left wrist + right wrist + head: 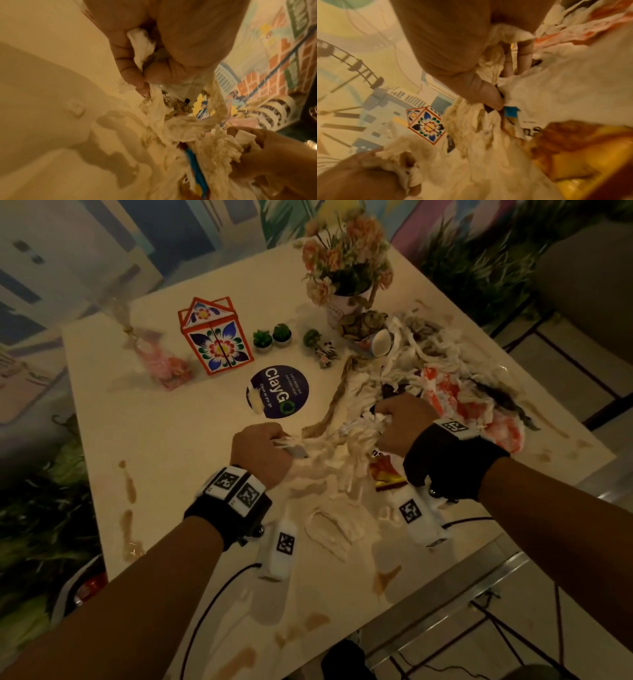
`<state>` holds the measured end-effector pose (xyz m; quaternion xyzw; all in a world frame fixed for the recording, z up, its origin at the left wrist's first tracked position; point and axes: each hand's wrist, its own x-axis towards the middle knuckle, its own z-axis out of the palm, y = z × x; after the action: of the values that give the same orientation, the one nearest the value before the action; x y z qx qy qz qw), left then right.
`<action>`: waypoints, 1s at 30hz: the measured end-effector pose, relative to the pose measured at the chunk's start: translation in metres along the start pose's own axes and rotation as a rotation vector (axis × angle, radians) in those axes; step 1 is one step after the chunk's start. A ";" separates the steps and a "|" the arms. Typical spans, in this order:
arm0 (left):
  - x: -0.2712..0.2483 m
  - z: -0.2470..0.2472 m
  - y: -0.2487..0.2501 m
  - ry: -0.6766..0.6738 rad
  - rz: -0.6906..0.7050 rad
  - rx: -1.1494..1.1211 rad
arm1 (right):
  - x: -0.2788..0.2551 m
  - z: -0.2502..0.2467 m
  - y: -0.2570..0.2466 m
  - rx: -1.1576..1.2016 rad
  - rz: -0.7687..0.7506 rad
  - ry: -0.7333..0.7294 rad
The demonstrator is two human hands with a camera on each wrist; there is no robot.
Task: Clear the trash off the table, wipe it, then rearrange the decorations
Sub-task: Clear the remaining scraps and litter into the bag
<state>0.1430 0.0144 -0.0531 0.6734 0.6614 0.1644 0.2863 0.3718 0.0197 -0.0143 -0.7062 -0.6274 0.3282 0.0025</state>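
A heap of crumpled, stained tissue paper (346, 446) lies across the right half of the white table (171, 446). My left hand (263, 446) grips a wad of tissue (142, 43) at the heap's left end, fingers curled round it. My right hand (400, 422) clutches another bunch of tissue (494, 65) at the heap's middle. Under the tissue lie a snack wrapper (387, 474) and an orange and white plastic bag (455, 398). A tipped paper cup (380, 342) sits further back.
Decorations stand at the back: a floral paper lantern box (214, 337), small potted succulents (272, 337), a flower pot (346, 268), a pink wrapped item (161, 361). A round ClayGo sticker (277, 392) marks the middle. Brown spill stains (128, 484) run along the left and near edges.
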 end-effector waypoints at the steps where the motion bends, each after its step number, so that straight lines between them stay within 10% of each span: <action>1: 0.003 -0.005 0.000 0.017 -0.033 -0.042 | -0.001 -0.004 -0.003 0.017 -0.019 0.025; 17: 0.016 -0.064 0.030 0.243 -0.043 -0.472 | 0.013 -0.129 -0.071 0.178 -0.187 0.320; 30: 0.014 -0.063 0.033 0.224 -0.144 -0.722 | 0.018 -0.074 -0.061 0.102 -0.265 0.236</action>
<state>0.1321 0.0398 0.0137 0.4589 0.6338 0.4386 0.4419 0.3525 0.0788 0.0609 -0.6499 -0.6928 0.2712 0.1551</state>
